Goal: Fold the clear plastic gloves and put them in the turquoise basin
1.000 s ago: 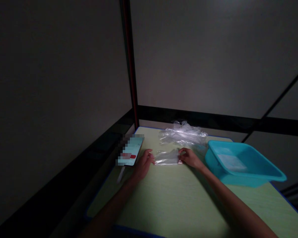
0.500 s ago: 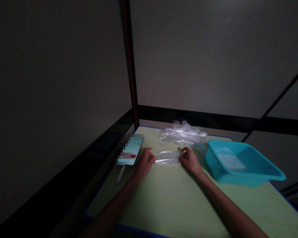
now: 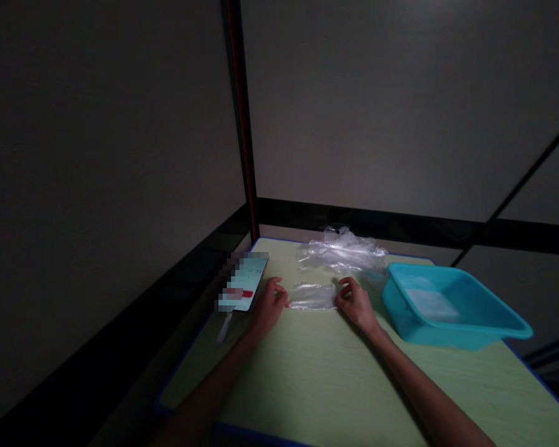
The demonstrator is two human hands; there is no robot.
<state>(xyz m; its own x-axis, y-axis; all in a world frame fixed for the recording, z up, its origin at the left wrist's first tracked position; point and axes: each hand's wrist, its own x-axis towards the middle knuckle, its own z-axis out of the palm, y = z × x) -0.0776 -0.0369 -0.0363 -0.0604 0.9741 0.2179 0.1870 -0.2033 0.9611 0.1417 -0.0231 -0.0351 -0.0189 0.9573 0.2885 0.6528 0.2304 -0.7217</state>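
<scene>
A clear plastic bag (image 3: pixel 312 297), folded into a narrow rectangle, lies flat on the table between my hands. My left hand (image 3: pixel 271 305) pinches its left end near the lower corner, thumb and fingertips together. At the opposite end, my right hand (image 3: pixel 354 302) has its curled fingers closed on the right edge of the bag. Behind it, toward the far edge of the table, is a loose heap of crumpled clear plastic bags (image 3: pixel 342 251).
A turquoise basin (image 3: pixel 456 335) stands on the right of the table, with a flat whitish packet (image 3: pixel 431 304) inside. On the left lies a phone (image 3: pixel 245 282) with a lit screen and a white cable (image 3: pixel 224 328). Walls (image 3: pixel 354 124) rise behind and to the left.
The hands and the folded bag stay in nearly the same place. The whole view has shifted very slightly; the heap and the basin have not moved on the table.
</scene>
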